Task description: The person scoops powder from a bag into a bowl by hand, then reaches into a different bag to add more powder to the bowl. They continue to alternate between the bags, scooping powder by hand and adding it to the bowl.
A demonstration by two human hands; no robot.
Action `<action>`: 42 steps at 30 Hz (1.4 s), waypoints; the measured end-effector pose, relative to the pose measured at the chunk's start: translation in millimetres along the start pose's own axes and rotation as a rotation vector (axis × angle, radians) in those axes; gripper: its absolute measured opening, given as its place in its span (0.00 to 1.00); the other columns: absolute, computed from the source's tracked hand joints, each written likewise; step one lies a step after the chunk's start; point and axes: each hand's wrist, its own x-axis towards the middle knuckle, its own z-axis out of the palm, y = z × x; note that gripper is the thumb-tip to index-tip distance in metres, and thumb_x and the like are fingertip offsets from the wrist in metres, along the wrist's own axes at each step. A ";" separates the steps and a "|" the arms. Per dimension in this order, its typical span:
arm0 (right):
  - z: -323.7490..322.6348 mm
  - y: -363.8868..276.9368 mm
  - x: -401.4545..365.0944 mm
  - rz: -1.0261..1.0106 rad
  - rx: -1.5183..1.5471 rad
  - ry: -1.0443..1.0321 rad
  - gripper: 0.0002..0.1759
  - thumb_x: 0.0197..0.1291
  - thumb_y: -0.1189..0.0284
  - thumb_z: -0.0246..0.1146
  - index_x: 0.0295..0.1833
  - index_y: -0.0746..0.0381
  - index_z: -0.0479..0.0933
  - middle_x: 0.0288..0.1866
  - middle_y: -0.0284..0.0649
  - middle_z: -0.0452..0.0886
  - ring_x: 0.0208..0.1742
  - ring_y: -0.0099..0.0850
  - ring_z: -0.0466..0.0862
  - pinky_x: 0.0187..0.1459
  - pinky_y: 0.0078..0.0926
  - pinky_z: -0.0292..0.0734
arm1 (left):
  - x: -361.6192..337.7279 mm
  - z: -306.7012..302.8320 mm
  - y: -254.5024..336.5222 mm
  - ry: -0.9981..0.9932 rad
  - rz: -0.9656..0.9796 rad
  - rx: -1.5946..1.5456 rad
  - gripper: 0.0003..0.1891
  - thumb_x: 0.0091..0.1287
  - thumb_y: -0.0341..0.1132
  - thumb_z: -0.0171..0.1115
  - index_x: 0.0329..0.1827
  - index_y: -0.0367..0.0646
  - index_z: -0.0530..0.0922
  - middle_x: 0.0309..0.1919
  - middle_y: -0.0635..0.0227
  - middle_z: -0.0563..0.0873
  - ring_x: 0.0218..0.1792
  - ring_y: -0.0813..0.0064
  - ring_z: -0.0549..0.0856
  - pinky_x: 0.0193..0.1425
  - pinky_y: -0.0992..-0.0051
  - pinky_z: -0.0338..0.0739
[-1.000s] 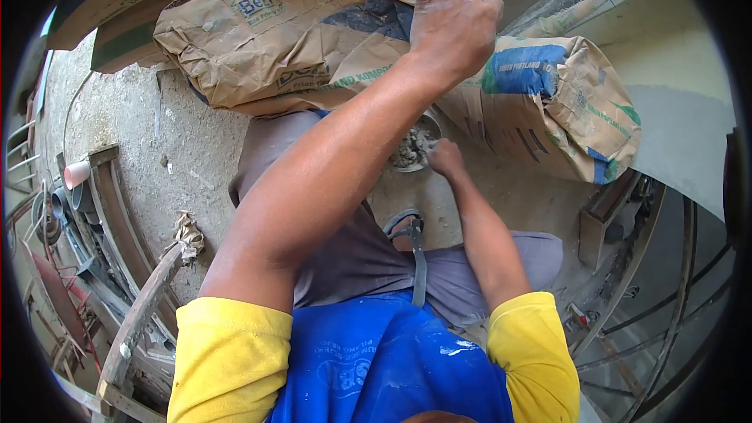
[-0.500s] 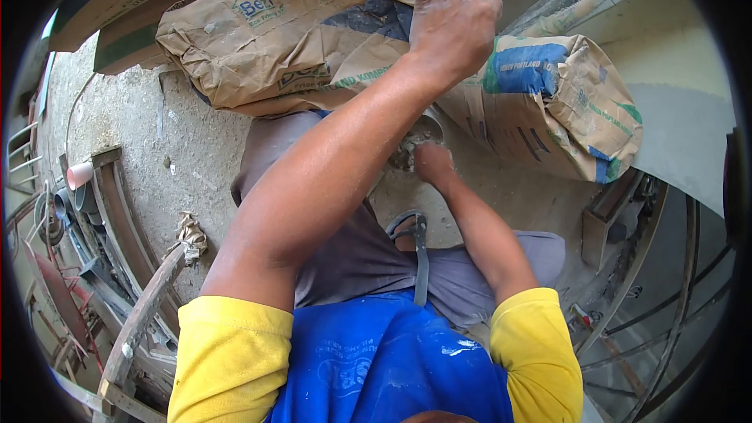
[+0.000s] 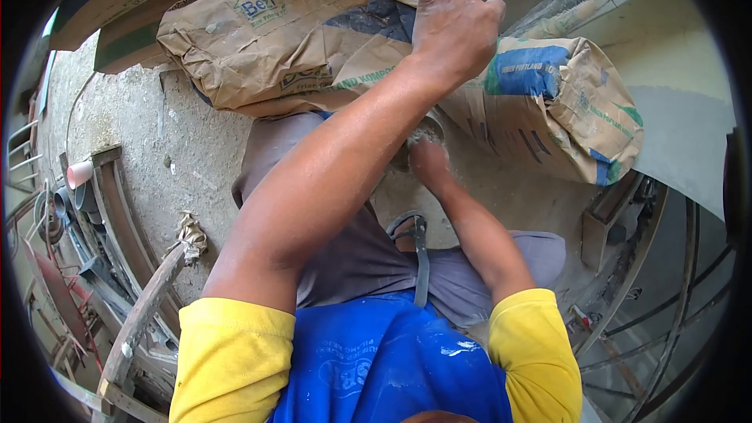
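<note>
Pressing L hand (image 3: 454, 22), grip wide, on sack (image 3: 540, 113); R hand (image 3: 429, 163) in bowl (image 3: 433, 121), grip unclear

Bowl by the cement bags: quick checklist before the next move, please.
1. Right hand at the bowl: ok, reaching into it.
2. Right grip: cannot tell, fingers hidden.
3. Left hand on the cement bags: ok, resting, fingers spread.
4. Bowl contents: cannot tell, mostly covered.
5. Room around bowl: not ok, blue-printed bag crowds it.
</note>
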 end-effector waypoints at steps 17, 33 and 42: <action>-4.7 5.5 -1.1 0.122 -0.020 -0.099 0.14 0.62 0.71 0.55 0.43 0.60 0.86 0.47 0.51 0.85 0.46 0.46 0.88 0.46 0.42 0.83 | 0.1 2.0 -0.4 0.014 0.004 0.006 0.14 0.53 0.28 0.60 0.37 0.56 0.89 0.50 0.74 0.83 0.61 0.63 0.69 0.62 0.56 0.54; -19.0 20.1 5.0 0.078 0.020 -0.162 0.15 0.63 0.72 0.53 0.44 0.63 0.85 0.47 0.53 0.85 0.49 0.49 0.87 0.51 0.47 0.81 | -0.6 1.0 -1.9 0.012 0.033 -0.044 0.10 0.58 0.31 0.57 0.35 0.48 0.88 0.48 0.62 0.81 0.60 0.58 0.68 0.62 0.54 0.54; -24.4 21.8 -2.0 0.066 0.037 -0.196 0.15 0.61 0.74 0.54 0.45 0.64 0.85 0.47 0.55 0.85 0.50 0.50 0.86 0.52 0.47 0.81 | -0.3 0.5 0.3 -0.005 -0.011 -0.010 0.13 0.53 0.27 0.61 0.37 0.55 0.89 0.51 0.73 0.83 0.62 0.61 0.68 0.63 0.55 0.54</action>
